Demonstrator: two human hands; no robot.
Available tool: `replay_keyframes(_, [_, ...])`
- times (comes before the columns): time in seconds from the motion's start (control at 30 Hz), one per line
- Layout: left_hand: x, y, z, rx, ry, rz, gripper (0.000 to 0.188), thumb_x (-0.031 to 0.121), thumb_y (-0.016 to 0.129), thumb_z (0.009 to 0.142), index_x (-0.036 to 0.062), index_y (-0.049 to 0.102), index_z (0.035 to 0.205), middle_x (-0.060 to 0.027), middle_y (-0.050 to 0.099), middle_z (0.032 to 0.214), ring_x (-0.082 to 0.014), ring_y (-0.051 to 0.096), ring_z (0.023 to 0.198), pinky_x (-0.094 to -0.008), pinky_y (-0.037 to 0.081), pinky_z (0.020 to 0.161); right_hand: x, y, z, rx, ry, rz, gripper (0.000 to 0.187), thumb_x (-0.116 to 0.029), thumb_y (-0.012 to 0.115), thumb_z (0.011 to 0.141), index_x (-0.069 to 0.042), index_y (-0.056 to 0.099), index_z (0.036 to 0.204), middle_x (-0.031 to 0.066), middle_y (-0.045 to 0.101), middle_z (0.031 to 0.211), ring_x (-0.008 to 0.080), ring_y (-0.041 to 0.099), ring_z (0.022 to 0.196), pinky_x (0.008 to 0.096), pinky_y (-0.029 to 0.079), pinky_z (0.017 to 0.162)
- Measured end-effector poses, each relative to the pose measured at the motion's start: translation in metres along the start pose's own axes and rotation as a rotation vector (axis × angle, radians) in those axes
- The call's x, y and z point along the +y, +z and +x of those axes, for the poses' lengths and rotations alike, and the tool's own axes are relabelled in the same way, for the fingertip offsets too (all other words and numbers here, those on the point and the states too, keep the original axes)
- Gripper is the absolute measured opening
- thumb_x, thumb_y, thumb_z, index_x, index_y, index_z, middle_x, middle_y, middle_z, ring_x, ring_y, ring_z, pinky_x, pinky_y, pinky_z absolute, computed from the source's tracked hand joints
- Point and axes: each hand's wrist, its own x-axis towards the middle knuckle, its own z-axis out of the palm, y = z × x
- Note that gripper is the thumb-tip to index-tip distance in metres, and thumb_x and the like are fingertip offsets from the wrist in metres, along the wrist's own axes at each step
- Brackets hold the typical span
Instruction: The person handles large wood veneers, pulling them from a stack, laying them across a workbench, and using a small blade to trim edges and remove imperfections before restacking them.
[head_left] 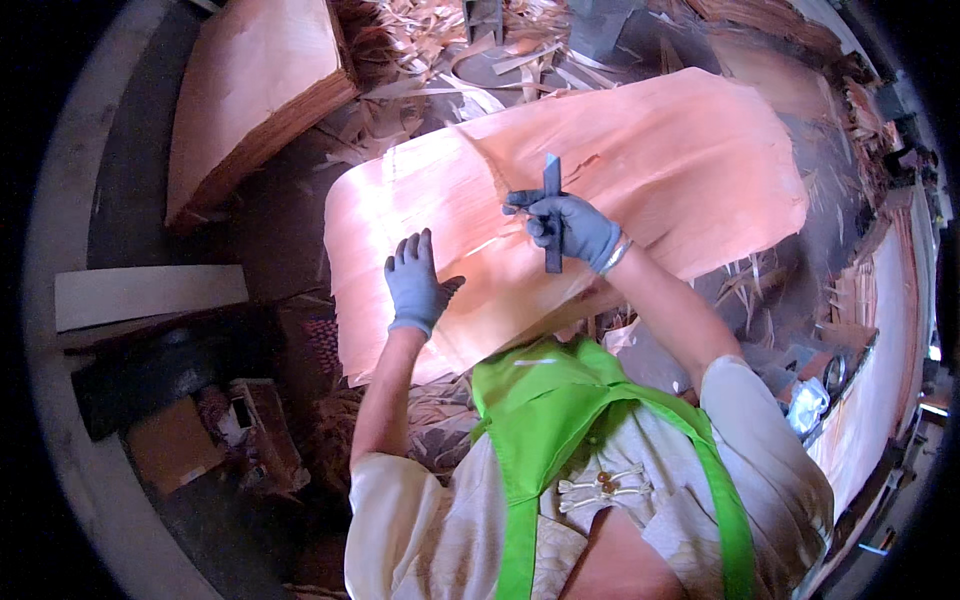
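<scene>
So my left hand (pixel 415 285) is palm down over the big pinkish wood sheet (pixel 680 160), fingers spread wide and pointing away from me, nothing gripped; can't tell if the palm actually presses on it. That forearm runs pretty much straight out. My right arm angles in from the side, and the right hand (pixel 572 228) is curled around a flat dark bar-shaped tool (pixel 553 215) with a pale tip, held crosswise to my fingers and sitting over the middle of the sheet. The sheet's stretched out right in front of me, below both hands, with loose wood strips (pixel 480 100) past its far edge. As for labels, my green apron (pixel 545 420) has a small pale mark (pixel 534 361), too tiny to make out.
</scene>
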Motion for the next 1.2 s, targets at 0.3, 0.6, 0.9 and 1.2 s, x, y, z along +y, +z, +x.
replay_keyframes(0.3, [0.118, 0.049, 0.004, -0.157, -0.116, -0.849, 0.039, 0.003, 0.059, 0.077, 0.0077, 0.055, 0.116, -0.017, 0.063, 0.098, -0.0295, 0.061, 0.067, -0.0392, 0.05, 0.065, 0.03, -0.021, -0.019, -0.028, -0.099, 0.068, 0.028, -0.013, 0.047, 0.09, 0.001, 0.057, 0.112, 0.0082, 0.065, 0.091, 0.014, 0.06, 0.068, 0.023, 0.048, 0.055])
replay_keyframes(0.6, [0.028, 0.076, -0.008, -0.144, -0.399, -0.275, 0.059, 0.016, 0.057, 0.083, 0.0104, 0.036, 0.137, -0.0207, 0.056, 0.115, -0.0385, 0.058, 0.097, -0.0433, 0.048, 0.082, -0.026, -0.02, -0.118, 0.279, -0.345, -0.344, 0.017, -0.017, 0.055, 0.089, -0.006, 0.064, 0.099, 0.0006, 0.056, 0.067, 0.0085, 0.048, 0.05, 0.021, 0.041, 0.046])
replay_keyframes(0.9, [0.15, 0.015, 0.013, 0.728, -0.586, -0.731, 0.055, -0.002, 0.058, 0.083, 0.0047, 0.04, 0.135, -0.0154, 0.046, 0.127, -0.0255, 0.054, 0.104, -0.0305, 0.048, 0.082, -0.21, -0.059, -0.285, 0.183, -0.651, -0.246, 0.026, -0.012, 0.048, 0.093, -0.001, 0.055, 0.116, 0.0032, 0.057, 0.081, 0.009, 0.047, 0.054, 0.0208, 0.04, 0.049])
replay_keyframes(1.2, [0.219, 0.043, 0.047, 0.486, -0.924, -1.48, 0.059, 0.013, 0.046, 0.092, 0.0141, 0.02, 0.144, -0.0148, 0.049, 0.126, -0.0243, 0.059, 0.098, -0.0336, 0.049, 0.082, -0.28, -0.081, -0.389, -0.091, -0.925, -0.242, 0.035, -0.018, 0.048, 0.093, 0.005, 0.05, 0.12, 0.0012, 0.048, 0.071, 0.0095, 0.038, 0.054, 0.0232, 0.03, 0.048])
